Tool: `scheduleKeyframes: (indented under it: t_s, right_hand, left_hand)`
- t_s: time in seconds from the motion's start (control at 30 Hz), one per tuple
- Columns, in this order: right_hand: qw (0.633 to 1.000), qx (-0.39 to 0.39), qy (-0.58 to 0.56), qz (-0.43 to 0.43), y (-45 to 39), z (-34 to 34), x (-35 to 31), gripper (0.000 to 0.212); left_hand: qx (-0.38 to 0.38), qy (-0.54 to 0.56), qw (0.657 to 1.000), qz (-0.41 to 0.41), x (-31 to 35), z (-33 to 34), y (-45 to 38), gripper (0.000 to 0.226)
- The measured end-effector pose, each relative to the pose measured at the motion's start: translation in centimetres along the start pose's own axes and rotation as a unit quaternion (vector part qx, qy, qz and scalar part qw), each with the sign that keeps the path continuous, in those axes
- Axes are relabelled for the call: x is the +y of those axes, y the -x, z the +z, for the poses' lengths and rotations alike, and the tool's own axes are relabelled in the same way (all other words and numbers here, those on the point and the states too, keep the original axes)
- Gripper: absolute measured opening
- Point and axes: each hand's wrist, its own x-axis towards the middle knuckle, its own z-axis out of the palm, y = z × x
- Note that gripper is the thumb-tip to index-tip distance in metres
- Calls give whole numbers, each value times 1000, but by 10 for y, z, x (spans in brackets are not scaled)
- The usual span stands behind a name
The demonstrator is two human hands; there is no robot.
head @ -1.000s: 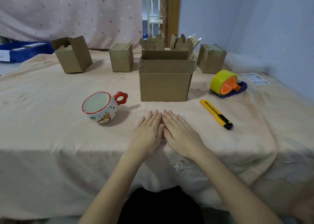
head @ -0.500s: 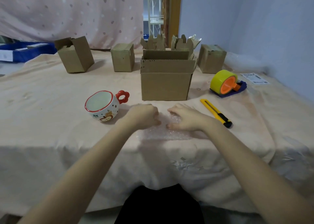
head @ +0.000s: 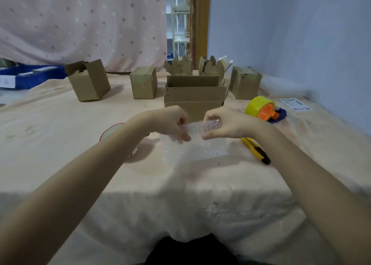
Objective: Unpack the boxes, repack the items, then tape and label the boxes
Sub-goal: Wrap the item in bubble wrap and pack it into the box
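Plain brown corrugated boxes (head: 88, 81) lined up along the far desk (head: 50, 124), soft peach cloth underneath. Left hand (head: 170, 124) pinching clear, knobbly bubble wrap (head: 197, 142) at its raised edge, right hand (head: 222, 125) curled round the other end, just before open carton (head: 195, 96). Glossy yellow tape roll (head: 259, 107), slim yellow cutter (head: 256, 150). White printed label (head: 295, 104), text unreadable.

No text, number or brand is legible. A white printed paper label (head: 296, 104) lies flat on the peach tablecloth (head: 60, 136) at far right, beyond the yellow roll of tape in its orange-and-blue dispenser (head: 263, 110); its dark print is too small and blurred to read. A white tag on the blue plastic crate (head: 30, 76) at far left is equally unreadable.
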Motion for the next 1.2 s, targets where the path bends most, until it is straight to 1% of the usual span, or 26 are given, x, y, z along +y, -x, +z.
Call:
scheduleKeyframes:
  t_s: [0.07,0.17,0.2,0.23,0.3,0.37,0.43,0.47,0.57,0.67,0.73,0.8,0.87,0.93,0.97,1.03,1.07,1.13,1.2]
  right_hand:
    - [999,54,-3,-4,1,-16,-2,27]
    - [981,194,9,-16,0,-36,-3,39]
    - [972,229,38,-21,-2,-41,-3,45]
    - [966,246,84,-18,-6,-45,-3,51]
    - [955,229,190,7,-16,-48,0,61]
    - [943,181,276,32,-28,-45,7,65]
    - [932,161,322,44,-37,-37,14,61]
    - [927,173,329,41,-39,-33,17,55]
    - [916,232,327,0,-39,-20,24,34]
    - [905,280,312,-68,-29,-6,31,21]
    - [899,299,305,-98,-18,3,29,18]
    - [895,313,298,-113,-7,13,25,23]
    - [896,321,287,-110,3,23,22,27]
    - [900,323,274,-106,9,34,20,25]
    - [904,319,267,-98,13,38,17,22]
    - [912,315,254,-72,18,45,11,9]
    - [918,309,245,-54,20,48,9,7]
    - [932,284,225,-25,22,55,6,18]
    - [942,255,215,-30,24,56,3,22]
  left_hand:
    - [46,15,999,14,4,-14,9,17]
    - [134,19,991,19,2,-37,18,18]
    - [159,45,986,16,0,-44,20,18]
    - [179,87,980,11,-4,-51,21,18]
    - [224,170,960,-5,-8,-62,23,18]
    - [290,193,937,-30,-11,-68,20,19]
    - [335,198,920,-57,-11,-69,15,23]
    - [346,214,911,-67,-10,-69,13,25]
    - [374,266,885,-79,-8,-69,9,22]
    - [382,305,870,-67,-4,-66,7,23]
    - [376,322,868,-48,0,-61,8,25]
    - [357,330,874,-22,3,-51,11,27]
    - [345,299,890,-7,5,-36,13,27]
    - [347,256,902,-12,6,-20,14,33]
    - [351,241,905,-14,6,-11,15,31]
    - [373,220,901,-20,8,4,17,21]
    - [383,211,899,-25,9,11,19,19]
    - [388,200,900,-18,10,21,21,19]
    - [378,178,909,-11,8,24,22,18]
